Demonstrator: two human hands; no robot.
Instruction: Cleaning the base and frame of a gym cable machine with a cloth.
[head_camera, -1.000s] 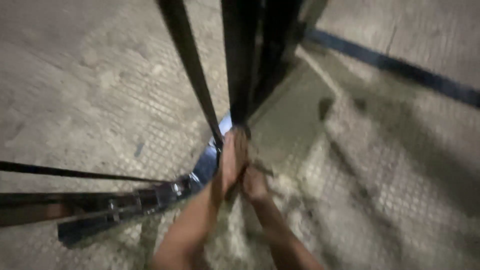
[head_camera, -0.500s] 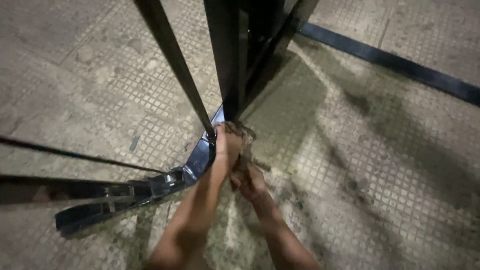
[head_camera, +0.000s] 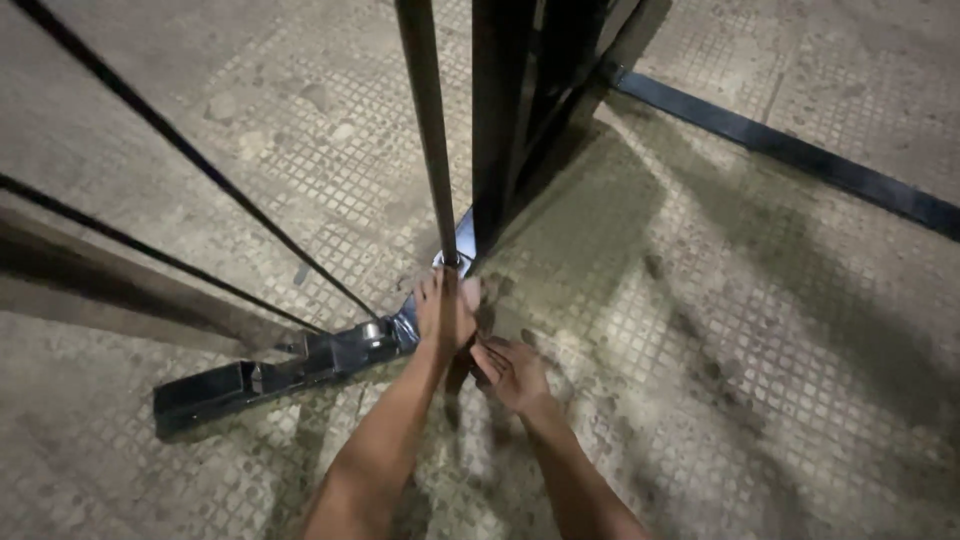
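Two hands meet at the foot of the black metal frame (head_camera: 500, 120) — your left hand (head_camera: 443, 312) lies flat, fingers extended, against the shiny base bracket (head_camera: 300, 360); your right hand (head_camera: 510, 372) curls loosely, its grasp unclear. Tiled floor (head_camera: 760, 330) lies open rightward — one dark strip (head_camera: 800, 155) crosses the far corner.

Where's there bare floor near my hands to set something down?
Open tiled floor lies right of the right hand, up to the flat black bar. More lies upper left, beyond the thin rods. It is crowded where the left hand meets the black upright post and base bracket.
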